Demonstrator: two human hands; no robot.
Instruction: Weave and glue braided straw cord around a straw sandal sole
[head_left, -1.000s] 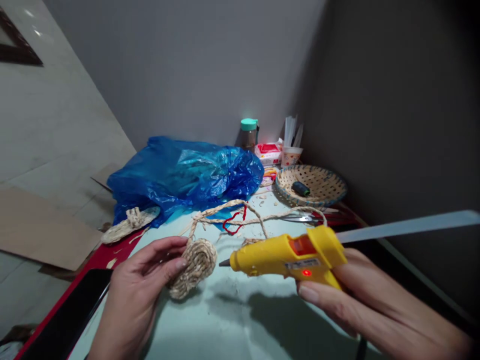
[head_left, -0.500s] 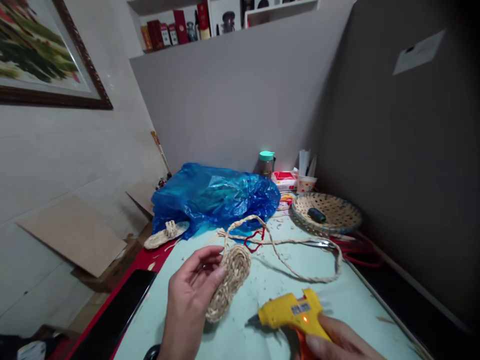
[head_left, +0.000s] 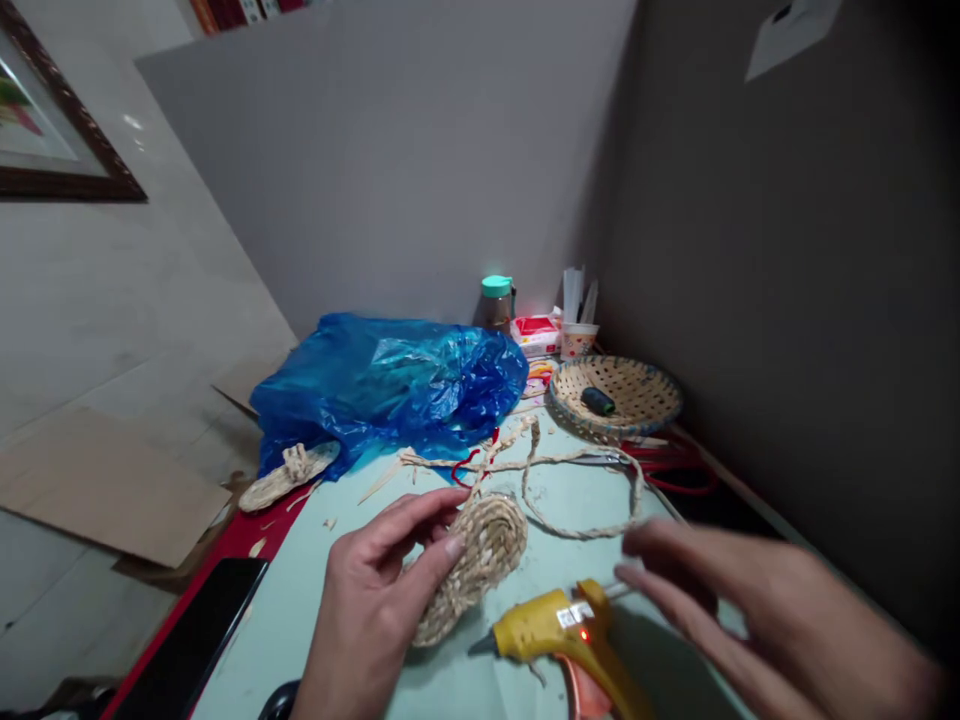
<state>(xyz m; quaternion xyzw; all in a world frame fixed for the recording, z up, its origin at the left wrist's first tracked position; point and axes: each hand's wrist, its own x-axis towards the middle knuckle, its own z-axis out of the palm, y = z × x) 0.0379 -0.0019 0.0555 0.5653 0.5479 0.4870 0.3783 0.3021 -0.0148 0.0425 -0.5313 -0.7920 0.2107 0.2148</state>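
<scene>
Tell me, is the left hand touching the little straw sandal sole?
Touching. The head view shows the left hand with its thumb pressed on the straw sandal sole and its fingers resting on the far edge.

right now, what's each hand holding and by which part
Left hand grips the woven straw oval by its left rim. Right hand is open, holding nothing; the glue gun lies on the table below it.

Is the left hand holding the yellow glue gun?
No, the left hand grips the straw piece, and the glue gun lies on the table beside it.
</scene>
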